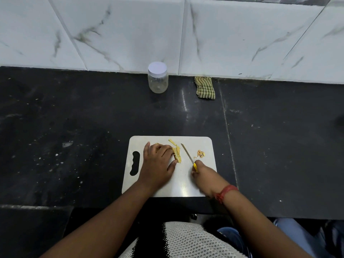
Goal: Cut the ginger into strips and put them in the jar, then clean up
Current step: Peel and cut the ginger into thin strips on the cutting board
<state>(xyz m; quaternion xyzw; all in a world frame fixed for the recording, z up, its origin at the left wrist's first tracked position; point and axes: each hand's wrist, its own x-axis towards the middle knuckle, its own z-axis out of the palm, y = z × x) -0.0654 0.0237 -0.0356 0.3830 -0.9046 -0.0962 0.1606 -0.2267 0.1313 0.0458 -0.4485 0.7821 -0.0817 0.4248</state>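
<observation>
Two hands on the cutting board (186,185), cutting step: left hand (158,162) presses ginger (177,154) at board centre, right hand (202,173) clasps knife (188,153) just right; lidded jar (158,77) well beyond awaits strips, so further slicing probably precedes transfer.

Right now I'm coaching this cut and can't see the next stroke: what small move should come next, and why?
Probably bring the knife left to the ginger for another slice. The left hand holds the ginger down on the cutting board, the right hand holds the blade clear of it, and the jar is lidded.
</observation>
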